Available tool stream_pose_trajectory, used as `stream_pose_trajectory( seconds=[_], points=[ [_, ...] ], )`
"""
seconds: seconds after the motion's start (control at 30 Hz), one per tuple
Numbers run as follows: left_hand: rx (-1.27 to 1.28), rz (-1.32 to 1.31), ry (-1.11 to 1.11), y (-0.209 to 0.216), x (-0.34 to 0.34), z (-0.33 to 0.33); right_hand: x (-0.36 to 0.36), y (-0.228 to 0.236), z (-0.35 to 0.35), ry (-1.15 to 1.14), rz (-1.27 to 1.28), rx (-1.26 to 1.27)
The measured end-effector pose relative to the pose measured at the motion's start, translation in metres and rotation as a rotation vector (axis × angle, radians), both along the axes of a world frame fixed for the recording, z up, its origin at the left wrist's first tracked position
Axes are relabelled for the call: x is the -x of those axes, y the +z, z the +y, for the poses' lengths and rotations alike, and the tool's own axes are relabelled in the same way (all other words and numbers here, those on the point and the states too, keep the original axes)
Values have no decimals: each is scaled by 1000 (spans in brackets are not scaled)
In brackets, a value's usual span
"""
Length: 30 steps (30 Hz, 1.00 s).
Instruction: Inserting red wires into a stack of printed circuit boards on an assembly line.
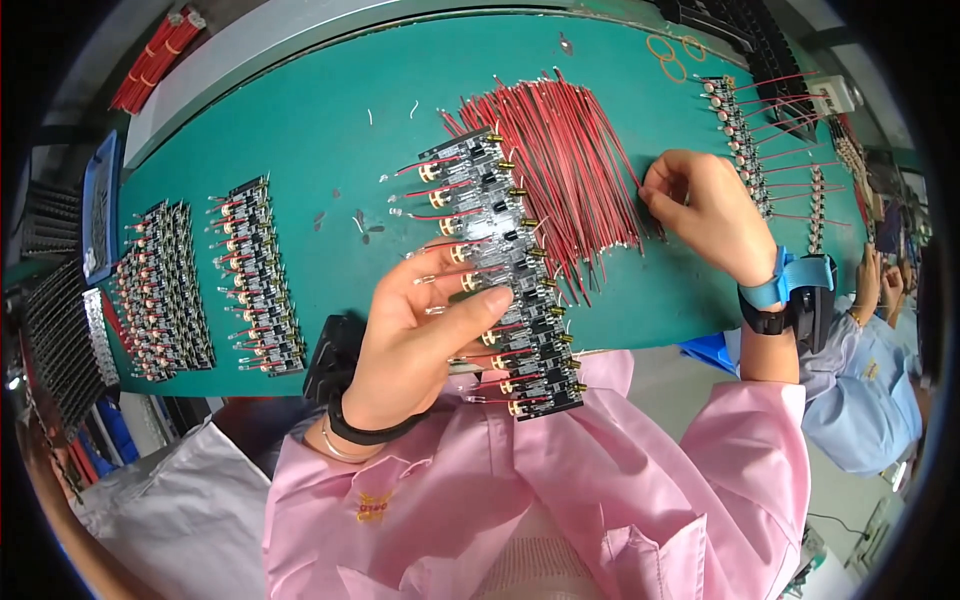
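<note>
Over mat edge [690, 310], left hand [420, 350] gripping board strip [505, 270]

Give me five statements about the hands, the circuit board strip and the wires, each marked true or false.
1. The left hand holds a long strip of circuit boards. True.
2. The right hand rests flat and apart from the wires. False: its fingertips pinch at the edge of the red wire pile.
3. The mat is green. True.
4. The right wrist is bare. False: it wears a blue wrist strap.
5. More board strips lie to the left. True.
</note>
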<state>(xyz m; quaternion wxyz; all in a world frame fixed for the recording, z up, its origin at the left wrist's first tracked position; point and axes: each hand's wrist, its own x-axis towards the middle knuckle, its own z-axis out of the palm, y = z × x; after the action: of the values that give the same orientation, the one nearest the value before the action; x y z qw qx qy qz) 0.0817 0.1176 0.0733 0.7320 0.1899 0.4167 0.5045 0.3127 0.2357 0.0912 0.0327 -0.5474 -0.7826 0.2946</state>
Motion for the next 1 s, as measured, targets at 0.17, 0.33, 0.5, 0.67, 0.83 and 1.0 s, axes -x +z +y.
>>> stream_pose_trajectory(
  seconds=[0.17,0.33,0.5,0.67,0.83,1.0],
  points=[
    [-21,56,-9,-4,2,3,-14,-1,1,-35,139,88],
    [5,82,-27,-3,1,7,-12,6,0,-186,688,276],
    [-19,73,-77,-3,-2,6,-8,0,10,-197,769,170],
    [15,89,-82,-3,-9,9,-13,-30,15,-324,658,-112],
    [43,126,-97,-3,-14,11,-14,-38,15,-319,495,-156],
    [10,56,-46,-8,-18,8,-8,-26,5,-343,620,-62]
  ],
)
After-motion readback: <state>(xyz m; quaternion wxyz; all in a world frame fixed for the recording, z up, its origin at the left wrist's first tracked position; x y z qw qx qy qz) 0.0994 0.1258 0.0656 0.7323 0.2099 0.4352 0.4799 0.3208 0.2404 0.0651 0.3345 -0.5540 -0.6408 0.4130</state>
